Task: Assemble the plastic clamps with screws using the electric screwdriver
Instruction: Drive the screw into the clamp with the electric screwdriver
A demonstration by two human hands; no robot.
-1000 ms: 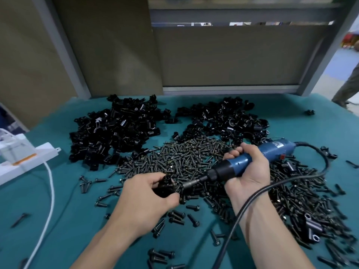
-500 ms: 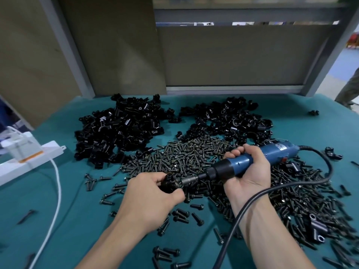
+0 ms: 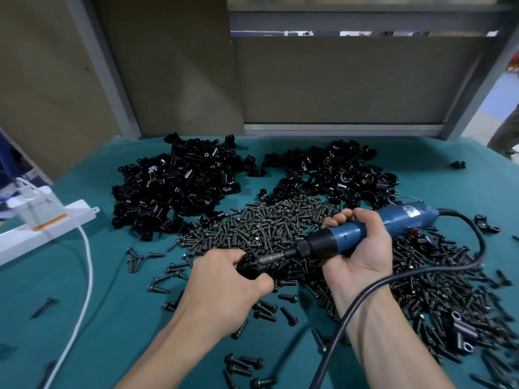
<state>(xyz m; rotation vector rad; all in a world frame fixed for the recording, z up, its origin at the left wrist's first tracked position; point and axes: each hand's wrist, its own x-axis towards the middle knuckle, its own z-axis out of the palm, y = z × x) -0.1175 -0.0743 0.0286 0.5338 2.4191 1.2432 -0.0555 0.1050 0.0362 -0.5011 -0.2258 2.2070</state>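
My left hand [image 3: 224,287] grips a small black plastic clamp [image 3: 249,266], mostly hidden by my fingers. My right hand [image 3: 358,248] is wrapped round the blue electric screwdriver [image 3: 393,223], which lies nearly level and points left. Its metal bit [image 3: 271,259] touches the clamp in my left hand. Two heaps of black clamps lie behind: one at the left [image 3: 179,189], one at the right [image 3: 334,169]. A wide spread of black screws [image 3: 264,223] covers the green table around both hands.
The screwdriver's black cord [image 3: 421,273] loops right, then runs down across my right forearm. A white power strip [image 3: 42,228] with a white cable [image 3: 84,276] sits at the left. Finished clamps [image 3: 460,332] lie among screws at the right. Grey panels stand behind the table.
Both hands have kept their grip, with the bit staying against the clamp. The view has drifted slightly, so the heaps and hands sit a little further right in frame.
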